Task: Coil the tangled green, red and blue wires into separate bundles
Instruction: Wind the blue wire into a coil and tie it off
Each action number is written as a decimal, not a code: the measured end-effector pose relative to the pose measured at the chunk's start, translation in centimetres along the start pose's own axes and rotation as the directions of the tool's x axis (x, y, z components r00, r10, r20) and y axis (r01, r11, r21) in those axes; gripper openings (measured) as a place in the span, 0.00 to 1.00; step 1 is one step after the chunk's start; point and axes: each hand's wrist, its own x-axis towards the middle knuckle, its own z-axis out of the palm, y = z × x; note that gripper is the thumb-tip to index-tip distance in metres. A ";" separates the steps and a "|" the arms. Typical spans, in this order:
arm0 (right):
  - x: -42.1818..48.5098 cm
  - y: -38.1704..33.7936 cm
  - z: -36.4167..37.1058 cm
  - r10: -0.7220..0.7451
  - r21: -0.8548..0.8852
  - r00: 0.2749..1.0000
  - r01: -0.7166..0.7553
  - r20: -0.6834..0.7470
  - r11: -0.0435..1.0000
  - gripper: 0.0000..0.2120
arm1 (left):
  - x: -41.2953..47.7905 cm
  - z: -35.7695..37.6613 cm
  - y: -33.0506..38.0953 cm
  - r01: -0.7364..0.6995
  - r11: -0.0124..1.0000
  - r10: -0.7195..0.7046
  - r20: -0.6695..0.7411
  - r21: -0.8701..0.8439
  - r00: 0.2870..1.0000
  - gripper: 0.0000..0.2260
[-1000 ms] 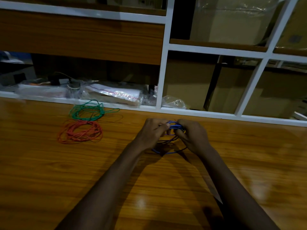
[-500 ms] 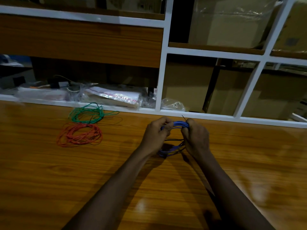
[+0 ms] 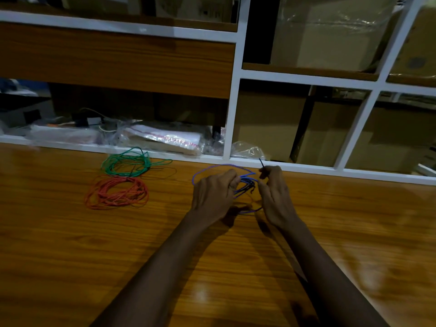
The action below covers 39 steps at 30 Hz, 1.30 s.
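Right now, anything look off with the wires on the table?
Minor: the green coil has a tail straying loose to its right; the red coil is tidy. The blue wire, gripped by the left hand and right hand, has one loop splayed wide. No damage visible.

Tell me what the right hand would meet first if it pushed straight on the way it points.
Probably the white shelf ledge right ahead of the right hand, which pinches the blue wire; depth is unclear.

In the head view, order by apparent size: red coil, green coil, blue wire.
1. Red coil and blue wire: alike; the blue is partly hidden.
2. Green coil: slightly smaller, though farther away, so unsure.
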 end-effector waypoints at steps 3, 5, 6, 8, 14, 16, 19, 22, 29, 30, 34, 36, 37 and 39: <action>0.1 0.3 0.3 -0.040 -0.019 0.994 0.038 -0.101 0.999 0.13 | 0.0 0.3 -0.4 0.045 0.998 -0.044 -0.032 0.035 0.999 0.14; 0.2 0.4 0.7 -0.037 -0.095 0.993 0.027 -0.110 0.995 0.13 | -0.1 0.4 -0.5 0.069 0.996 -0.066 -0.043 0.061 0.997 0.14; 0.1 0.5 0.9 -0.038 -0.129 0.993 0.024 -0.107 0.991 0.13 | -0.1 0.3 -0.5 0.081 0.994 -0.078 -0.048 0.077 0.996 0.14; 0.0 0.5 1.1 -0.059 -0.162 0.993 0.041 -0.106 0.986 0.13 | -0.1 0.2 -0.5 0.115 0.988 -0.111 -0.050 0.101 0.993 0.12; -0.1 -0.1 0.8 -0.093 -0.131 0.983 0.072 -0.161 0.989 0.03 | -0.2 0.4 -0.4 0.192 0.974 -0.186 -0.055 0.124 0.981 0.11; -0.2 -0.1 0.8 -0.117 -0.149 0.984 0.097 -0.133 0.984 0.06 | -0.2 0.4 -0.5 0.216 0.969 -0.208 -0.072 0.124 0.975 0.10; -0.3 0.0 0.9 -0.159 -0.195 0.985 0.143 -0.069 0.970 0.08 | -0.3 0.5 -0.4 0.243 0.962 -0.234 -0.081 0.122 0.969 0.10; -0.6 -0.3 1.2 -0.168 -0.227 0.986 0.158 -0.023 0.961 0.08 | -0.3 0.5 -0.3 0.258 0.958 -0.250 -0.077 0.125 0.965 0.10; -1.0 -1.2 2.0 -0.127 -0.342 0.990 0.098 -0.063 0.935 0.08 | -0.3 0.3 0.7 0.171 0.975 -0.166 -0.048 0.141 0.985 0.10; -1.0 -1.5 2.0 -0.118 -0.338 0.989 0.081 -0.091 0.938 0.08 | -0.3 0.3 0.9 0.157 0.977 -0.152 -0.042 0.143 0.987 0.11; -1.2 -2.0 2.0 -0.216 -0.416 0.960 0.125 -0.179 0.901 0.07 | -0.6 0.8 1.5 0.118 0.986 -0.111 -0.057 0.120 0.992 0.13; -1.2 -2.1 2.0 -0.266 -0.455 0.946 0.158 -0.184 0.876 0.06 | -0.7 1.0 1.9 0.092 0.991 -0.086 -0.068 0.094 0.994 0.13; -1.2 -2.1 2.0 -0.280 -0.460 0.942 0.168 -0.186 0.872 0.06 | -0.7 0.9 2.1 0.085 0.993 -0.079 -0.078 0.087 0.994 0.13; -1.1 -2.1 1.9 -0.302 -0.455 0.934 0.187 -0.193 0.870 0.06 | -0.6 0.7 2.4 0.082 0.993 -0.074 -0.095 0.085 0.993 0.14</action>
